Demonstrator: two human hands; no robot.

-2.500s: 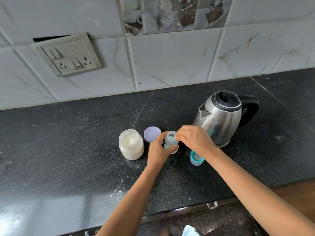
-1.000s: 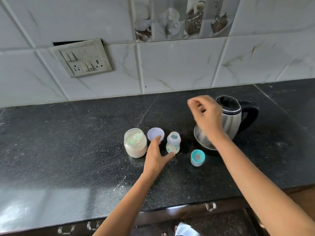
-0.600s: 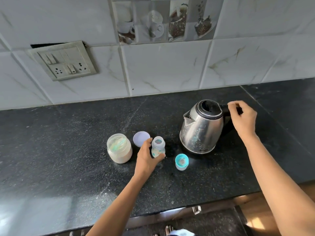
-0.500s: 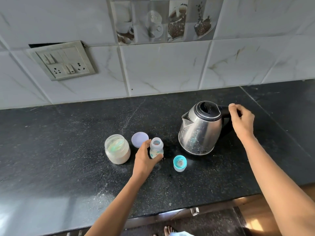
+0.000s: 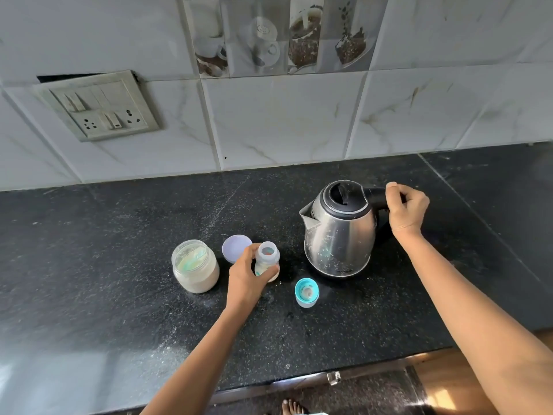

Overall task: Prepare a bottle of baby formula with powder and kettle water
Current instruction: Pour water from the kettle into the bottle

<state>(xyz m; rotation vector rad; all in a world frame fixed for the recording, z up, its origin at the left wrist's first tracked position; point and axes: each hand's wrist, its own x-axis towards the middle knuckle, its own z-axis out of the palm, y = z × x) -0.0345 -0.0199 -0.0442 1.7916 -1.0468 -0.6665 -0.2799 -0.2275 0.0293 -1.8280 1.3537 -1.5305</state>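
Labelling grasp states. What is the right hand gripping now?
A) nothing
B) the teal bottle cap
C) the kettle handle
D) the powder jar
C: the right hand is curled round the black kettle handle, while the left hand holds the bottle.

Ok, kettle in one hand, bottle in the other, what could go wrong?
The bottle has a narrow mouth and your left hand wraps its body, so water from the kettle, gripped by your right hand, may miss and scald that hand. The open powder jar stands beside it; splashes could wet the powder.
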